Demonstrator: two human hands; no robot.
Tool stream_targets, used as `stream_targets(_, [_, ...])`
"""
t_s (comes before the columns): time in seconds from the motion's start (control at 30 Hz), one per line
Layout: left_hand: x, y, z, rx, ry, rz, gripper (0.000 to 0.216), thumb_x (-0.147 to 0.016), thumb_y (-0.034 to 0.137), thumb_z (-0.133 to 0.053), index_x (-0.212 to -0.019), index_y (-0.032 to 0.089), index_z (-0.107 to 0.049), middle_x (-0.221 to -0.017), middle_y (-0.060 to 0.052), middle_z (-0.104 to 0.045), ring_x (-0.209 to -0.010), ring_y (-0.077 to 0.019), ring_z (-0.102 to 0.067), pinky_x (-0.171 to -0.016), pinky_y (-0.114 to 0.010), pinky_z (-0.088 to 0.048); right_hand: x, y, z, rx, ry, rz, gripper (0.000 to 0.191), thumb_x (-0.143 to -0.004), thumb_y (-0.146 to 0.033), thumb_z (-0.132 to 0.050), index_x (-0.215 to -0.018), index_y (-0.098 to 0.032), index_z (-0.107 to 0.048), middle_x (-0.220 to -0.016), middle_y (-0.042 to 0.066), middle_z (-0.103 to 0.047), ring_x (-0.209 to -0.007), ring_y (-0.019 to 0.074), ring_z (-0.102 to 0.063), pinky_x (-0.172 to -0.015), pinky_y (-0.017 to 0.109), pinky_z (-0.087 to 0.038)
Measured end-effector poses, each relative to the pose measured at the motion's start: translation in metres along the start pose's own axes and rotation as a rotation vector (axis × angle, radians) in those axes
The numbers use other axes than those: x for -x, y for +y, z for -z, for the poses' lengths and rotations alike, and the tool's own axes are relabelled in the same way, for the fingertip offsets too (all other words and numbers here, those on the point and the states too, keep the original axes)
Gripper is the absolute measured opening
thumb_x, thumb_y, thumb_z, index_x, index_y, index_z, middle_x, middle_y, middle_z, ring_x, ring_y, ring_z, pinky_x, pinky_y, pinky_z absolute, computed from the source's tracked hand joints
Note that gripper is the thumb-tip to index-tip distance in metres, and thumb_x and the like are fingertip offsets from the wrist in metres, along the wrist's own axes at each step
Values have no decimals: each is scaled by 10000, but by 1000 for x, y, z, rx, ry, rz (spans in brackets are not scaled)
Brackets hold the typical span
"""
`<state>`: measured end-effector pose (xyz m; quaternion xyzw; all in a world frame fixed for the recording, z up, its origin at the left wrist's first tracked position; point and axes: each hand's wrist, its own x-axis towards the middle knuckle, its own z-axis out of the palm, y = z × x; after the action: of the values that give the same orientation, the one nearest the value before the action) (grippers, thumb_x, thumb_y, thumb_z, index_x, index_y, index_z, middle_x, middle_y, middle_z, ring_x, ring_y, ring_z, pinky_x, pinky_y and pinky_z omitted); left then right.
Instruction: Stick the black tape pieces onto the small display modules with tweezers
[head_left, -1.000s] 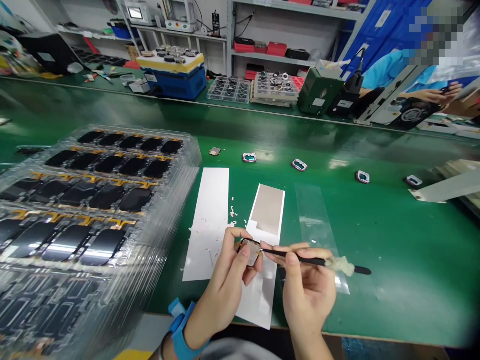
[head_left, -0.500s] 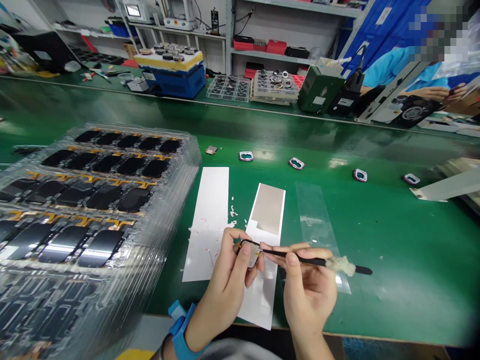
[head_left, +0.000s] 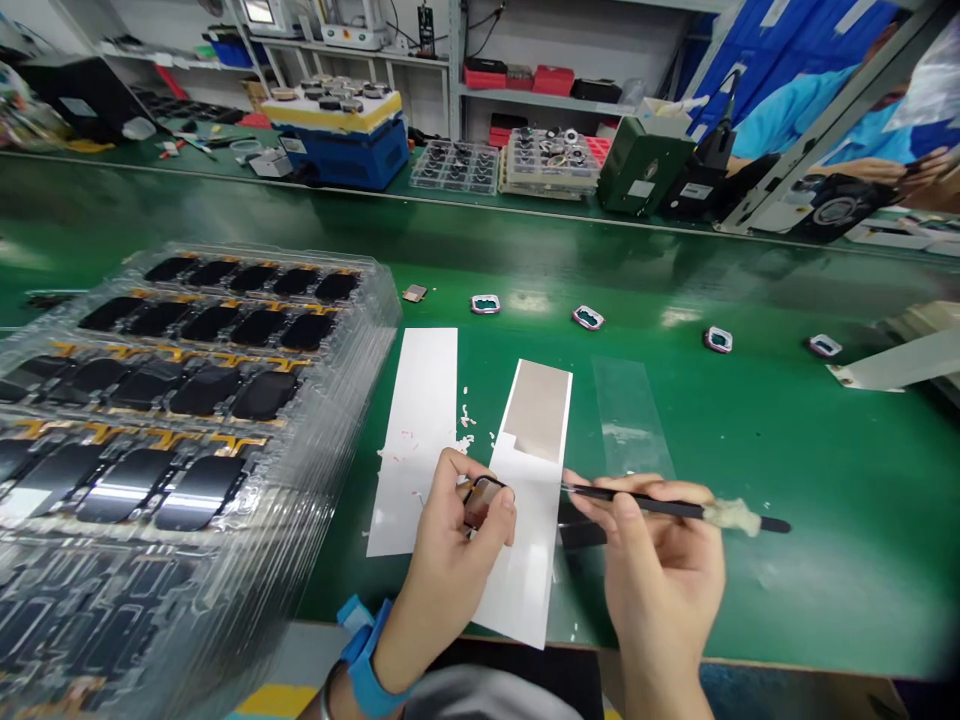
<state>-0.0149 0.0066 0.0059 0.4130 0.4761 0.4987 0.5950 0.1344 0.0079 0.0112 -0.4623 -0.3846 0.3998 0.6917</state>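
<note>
Tweezers (head_left: 645, 503) away, frame (head_left: 484, 502) within left grip (head_left: 450, 570)

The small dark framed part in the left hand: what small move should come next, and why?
Probably touch the black pick in the right hand to the framed part held by the left hand: the pick's tip sits apart from the part.
</note>
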Motion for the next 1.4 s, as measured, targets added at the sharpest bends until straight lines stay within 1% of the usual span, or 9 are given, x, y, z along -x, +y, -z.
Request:
stream_targets(0.13, [4, 6, -1, -258, -214, -7, 105, -1038, 295, -383, -947, 253, -351, -747, 26, -582, -636, -137, -547, -553, -253, -367, -8, -5, 36, 194, 87, -6, 189, -859, -218, -713, -936, -218, -540, -844, 28, -728, -823, 229, -775, -773, 348, -658])
stream_targets(0.27, [4, 3, -8, -610, -443, -68, 120, -1045, 309, -326, -1004, 239, -414, -910, -61, -646, -793, -216, -639, -641, -331, -436, -6, -8, 70, 308, 33, -45, 206, -849, -236, -726, -935, -229, -538, -831, 24, -725, -767, 195, -771, -725, 300, -656])
stream_targets(0.37, [3, -2, -11, -746, -412, -131, 132, -1042, 309, -316, -1028, 233, -423, -964, -87, -662, -847, -250, -662, -677, -365, -470, 8, -6, 79, 346, -73, -58, 138, -876, -208, -684, -947, -229, -567, -929, 14, -650, -817, 175, -758, -729, 287, -656])
stream_targets(0.47, [6, -2, -10, -753, -363, -188, 104, -1035, 305, -344, -1031, 242, -427, -974, -72, -664, -888, -246, -673, -717, -365, -503, 23, 0, 79, 416, -192, -63, 115, -899, -179, -644, -978, -232, -580, -968, 15, -593, -883, 175, -740, -770, 293, -648])
stream_targets(0.6, [16, -1, -8, -791, -502, -116, 112, -1034, 303, -356, -1042, 265, -461, -964, -36, -667, -855, -229, -677, -708, -345, -523, 29, 8, 79, 501, -266, -56, 107, -904, -174, -632, -986, -224, -586, -974, 39, -605, -892, 189, -728, -771, 312, -642])
stream_targets(0.73, [20, -2, -9, -848, -538, -67, 144, -1040, 323, -331, -1037, 265, -463, -965, -42, -671, -853, -246, -671, -707, -356, -521, 27, 8, 80, 517, -283, -49, 86, -903, -179, -631, -970, -218, -595, -969, 43, -605, -888, 194, -729, -761, 319, -645])
stream_targets(1.03, [21, -2, -11, -846, -515, -90, 125, -1020, 266, -347, -1033, 259, -472, -958, -46, -675, -839, -247, -673, -696, -340, -515, 27, 9, 77, 463, -274, -68, 113, -900, -179, -636, -967, -231, -560, -920, 28, -645, -872, 192, -747, -754, 294, -644])
stream_targets(1.23, [15, 3, -14, -761, -474, -13, 129, -1006, 302, -416, -971, 253, -529, -820, -14, -679, -682, -201, -655, -580, -269, -465, 24, 1, 72, 217, -121, -95, 114, -912, -168, -625, -940, -249, -551, -909, -8, -614, -819, 179, -761, -710, 300, -658])
stream_targets(1.4, [10, 7, -16, -639, -387, -12, 148, -952, 341, -565, -937, 265, -691, -779, -1, -720, -646, -180, -638, -579, -263, -475, 29, -17, 57, 62, 5, -24, 134, -940, -160, -584, -935, -269, -506, -828, -18, -662, -789, 186, -768, -677, 305, -672])
